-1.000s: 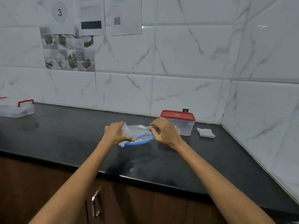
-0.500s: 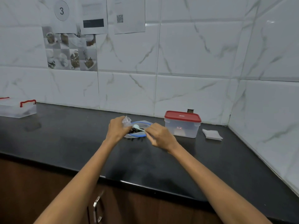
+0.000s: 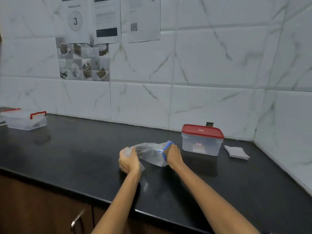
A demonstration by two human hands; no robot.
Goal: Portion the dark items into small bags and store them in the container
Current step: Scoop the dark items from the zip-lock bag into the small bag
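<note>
Black table under marbled wall tiles, centre frame: left hand point(image 3: 129, 160) grips the closed end of a clear bag point(image 3: 152, 153), right hand point(image 3: 173, 155) pinches its blue-zippered mouth, long axis running left-right between them. Red-lidded container point(image 3: 201, 140) stands just right of the right hand, the nearer hand; dark items cannot be made out.

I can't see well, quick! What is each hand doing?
Left hand: grips one end of the clear plastic bag.
Right hand: grips the bag's blue-edged end.
</note>
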